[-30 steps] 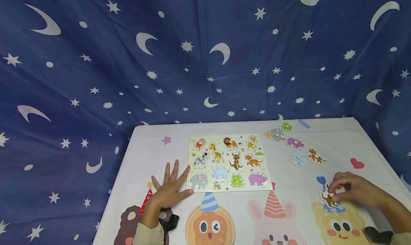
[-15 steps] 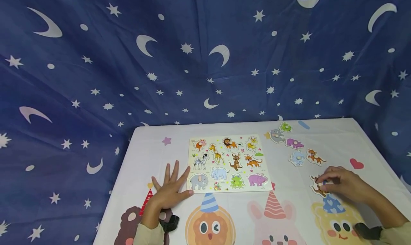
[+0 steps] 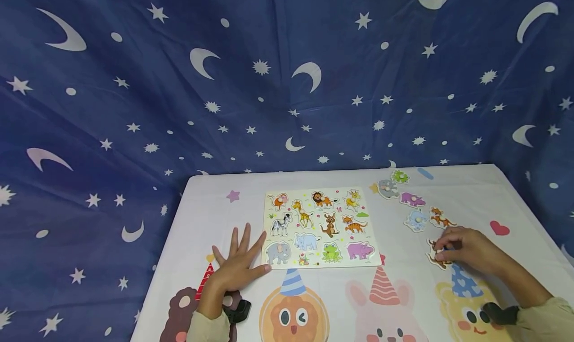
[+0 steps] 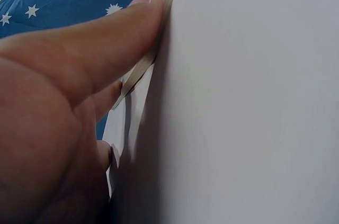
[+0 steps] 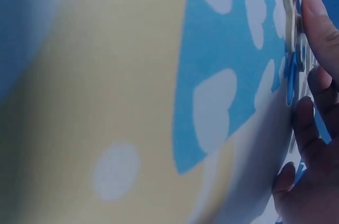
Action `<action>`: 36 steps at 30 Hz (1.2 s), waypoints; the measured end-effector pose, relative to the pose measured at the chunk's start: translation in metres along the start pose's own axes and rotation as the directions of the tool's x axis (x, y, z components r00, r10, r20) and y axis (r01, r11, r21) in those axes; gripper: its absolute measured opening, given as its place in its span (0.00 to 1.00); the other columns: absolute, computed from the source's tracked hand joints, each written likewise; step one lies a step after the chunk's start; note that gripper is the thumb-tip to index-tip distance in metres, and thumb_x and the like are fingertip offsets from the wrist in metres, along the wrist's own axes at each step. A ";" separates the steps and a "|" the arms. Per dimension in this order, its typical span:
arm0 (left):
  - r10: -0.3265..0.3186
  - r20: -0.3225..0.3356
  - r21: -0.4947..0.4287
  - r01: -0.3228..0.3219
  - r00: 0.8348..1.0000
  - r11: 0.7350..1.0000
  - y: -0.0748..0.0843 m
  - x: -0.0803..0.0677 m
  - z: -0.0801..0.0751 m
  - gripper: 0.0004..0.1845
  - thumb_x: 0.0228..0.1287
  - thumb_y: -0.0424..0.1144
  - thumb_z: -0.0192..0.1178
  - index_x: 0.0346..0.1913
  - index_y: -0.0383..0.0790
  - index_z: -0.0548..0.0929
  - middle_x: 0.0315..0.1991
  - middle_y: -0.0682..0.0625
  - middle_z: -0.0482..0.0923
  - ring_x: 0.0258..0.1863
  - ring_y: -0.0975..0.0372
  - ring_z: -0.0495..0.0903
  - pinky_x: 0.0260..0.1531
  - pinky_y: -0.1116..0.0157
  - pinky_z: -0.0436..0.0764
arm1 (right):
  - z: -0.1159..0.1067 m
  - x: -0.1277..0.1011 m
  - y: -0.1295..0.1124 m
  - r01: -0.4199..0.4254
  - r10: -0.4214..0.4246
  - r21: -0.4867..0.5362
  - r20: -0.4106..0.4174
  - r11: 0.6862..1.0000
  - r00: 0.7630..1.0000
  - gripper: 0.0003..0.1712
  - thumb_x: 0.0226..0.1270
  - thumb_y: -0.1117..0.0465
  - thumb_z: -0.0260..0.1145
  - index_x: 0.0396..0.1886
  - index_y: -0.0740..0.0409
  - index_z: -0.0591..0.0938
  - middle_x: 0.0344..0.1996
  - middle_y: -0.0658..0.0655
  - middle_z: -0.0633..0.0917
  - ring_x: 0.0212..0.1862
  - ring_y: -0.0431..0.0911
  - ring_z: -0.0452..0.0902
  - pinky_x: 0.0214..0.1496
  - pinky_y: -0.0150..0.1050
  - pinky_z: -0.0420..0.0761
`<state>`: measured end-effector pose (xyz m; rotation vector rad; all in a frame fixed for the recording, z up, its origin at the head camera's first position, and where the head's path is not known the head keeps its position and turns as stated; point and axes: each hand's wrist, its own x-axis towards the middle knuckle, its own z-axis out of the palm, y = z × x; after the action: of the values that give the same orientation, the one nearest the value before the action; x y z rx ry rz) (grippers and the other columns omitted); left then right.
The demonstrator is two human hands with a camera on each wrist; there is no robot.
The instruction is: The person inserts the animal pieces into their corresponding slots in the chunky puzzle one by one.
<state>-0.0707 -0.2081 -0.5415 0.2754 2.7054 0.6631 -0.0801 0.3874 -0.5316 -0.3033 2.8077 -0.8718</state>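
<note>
The left hand lies spread flat on the surface, steadying the puzzle board; the right hand pinches a brown animal piece.

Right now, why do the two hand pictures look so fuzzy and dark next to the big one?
Head view: evenly lit and sharp, the puzzle board is clear. Left wrist view: the left hand sits too close, soft, with a dark shadow beside it on the tablecloth. Right wrist view: the cloth print is blurred, dim at the left edge; the right hand looks dark.
</note>
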 end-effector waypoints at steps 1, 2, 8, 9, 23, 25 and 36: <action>0.001 0.002 0.002 -0.001 1.000 1.000 0.000 0.000 0.000 0.47 0.63 0.69 0.61 0.81 0.66 0.53 0.85 0.49 0.26 0.81 0.42 0.20 0.59 0.22 0.16 | 0.000 0.001 0.000 -0.013 0.013 0.000 0.002 1.000 1.000 0.11 0.50 0.49 0.82 0.32 0.40 0.88 0.28 0.42 0.80 0.35 0.34 0.71 0.37 0.26 0.70; 0.001 0.003 0.005 -0.001 1.000 1.000 0.000 0.000 0.000 0.47 0.63 0.69 0.60 0.81 0.66 0.53 0.85 0.49 0.26 0.81 0.42 0.20 0.59 0.22 0.16 | 0.000 0.001 0.000 -0.031 0.031 0.000 0.005 1.000 1.000 0.12 0.51 0.48 0.82 0.32 0.41 0.88 0.27 0.43 0.79 0.34 0.34 0.71 0.35 0.27 0.70; 0.001 0.006 0.022 -0.001 1.000 1.000 0.001 0.000 -0.002 0.47 0.64 0.69 0.60 0.81 0.65 0.52 0.85 0.48 0.27 0.81 0.41 0.20 0.60 0.22 0.17 | 0.003 0.007 0.000 -0.063 0.063 -0.014 0.002 0.998 0.998 0.14 0.50 0.47 0.83 0.31 0.44 0.86 0.26 0.45 0.77 0.33 0.34 0.70 0.32 0.29 0.70; 0.001 0.006 0.022 -0.001 1.000 1.000 0.001 0.000 -0.003 0.47 0.64 0.68 0.60 0.81 0.65 0.52 0.85 0.48 0.27 0.81 0.41 0.20 0.60 0.22 0.17 | 0.004 0.008 0.000 -0.051 0.051 -0.020 -0.004 0.999 0.999 0.14 0.50 0.47 0.83 0.31 0.44 0.86 0.26 0.44 0.77 0.32 0.34 0.70 0.32 0.29 0.70; 0.007 0.023 0.015 -0.007 1.000 1.000 0.001 -0.001 -0.002 0.47 0.64 0.69 0.59 0.82 0.65 0.51 0.84 0.48 0.25 0.81 0.42 0.19 0.59 0.22 0.17 | 0.017 0.020 -0.039 0.121 -0.124 -0.034 -0.142 0.992 0.982 0.12 0.51 0.55 0.83 0.29 0.43 0.85 0.24 0.43 0.72 0.30 0.34 0.66 0.27 0.30 0.67; 0.005 0.024 0.018 -0.005 1.000 1.000 0.001 -0.001 -0.002 0.47 0.64 0.69 0.59 0.82 0.65 0.51 0.84 0.48 0.25 0.81 0.41 0.19 0.59 0.22 0.17 | 0.020 0.024 -0.044 0.168 -0.171 -0.031 -0.161 0.985 0.972 0.12 0.51 0.56 0.83 0.28 0.41 0.84 0.23 0.41 0.72 0.29 0.33 0.66 0.27 0.30 0.67; 0.006 0.030 0.018 -0.007 1.000 1.000 0.001 0.000 -0.003 0.47 0.65 0.69 0.59 0.82 0.65 0.50 0.84 0.48 0.24 0.81 0.41 0.18 0.59 0.23 0.16 | 0.029 0.045 -0.082 0.252 -0.243 0.020 -0.207 0.967 0.948 0.10 0.53 0.55 0.82 0.28 0.40 0.86 0.24 0.41 0.74 0.30 0.35 0.67 0.30 0.30 0.66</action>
<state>-0.0717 -0.2083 -0.5384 0.2965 2.6843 0.6310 -0.1050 0.2942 -0.5128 -0.6039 2.9748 -1.0745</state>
